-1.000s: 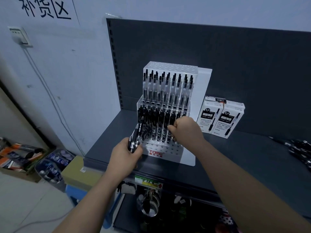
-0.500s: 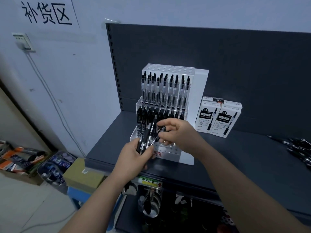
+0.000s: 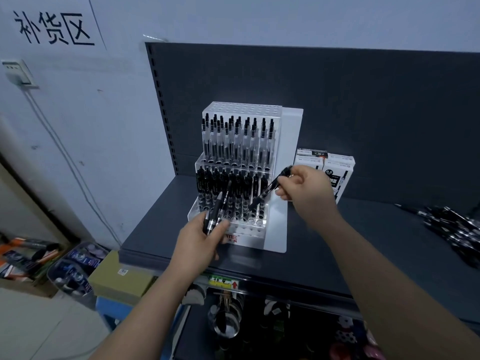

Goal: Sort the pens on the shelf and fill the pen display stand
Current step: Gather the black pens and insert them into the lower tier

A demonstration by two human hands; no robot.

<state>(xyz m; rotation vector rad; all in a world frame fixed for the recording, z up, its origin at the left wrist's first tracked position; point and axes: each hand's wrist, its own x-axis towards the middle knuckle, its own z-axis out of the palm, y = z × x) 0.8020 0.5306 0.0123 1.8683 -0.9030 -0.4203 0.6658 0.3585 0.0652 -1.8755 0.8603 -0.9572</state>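
- Floor clutter, far left, below shelf level: a plastic bin (image 3: 75, 271) of small goods and a cardboard box (image 3: 122, 271). Not on the working path.
- Left hand (image 3: 200, 242): fingers curled round a bundle of black pens (image 3: 217, 211), held upright just before the stand's front left corner. It serves as the supply.
- Pen display stand (image 3: 276, 229): clear, stepped, with a white side panel, standing on the dark shelf (image 3: 363, 250) close to its front edge.
  - Top tier: holes bare.
  - Next tier: clear-barrelled pens in rows.
  - Lower tier: black pens, packed at the left, with holes showing free at the right and along the front rows.
- Single black pen (image 3: 268, 190): slanted, tip down and left over the free holes at the lower tier's right end; not yet seated.
- Right hand (image 3: 309, 196): thumb and fingers pinched on that pen's upper end.
- Step judged: filling the lower tier, one pen at a time. The next move calls for bringing the pen upright, setting its tip over a free hole and lowering it straight, without knocking the neighbouring pens.
- Pen boxes (image 3: 339, 172): two upright cartons just right of the stand, behind the right hand; they limit any sideways swing.
- Shelf surface right of the boxes: open dark deck, room to move.
- Loose pens (image 3: 457, 229): an unsorted heap at the far right, well apart from the stand.
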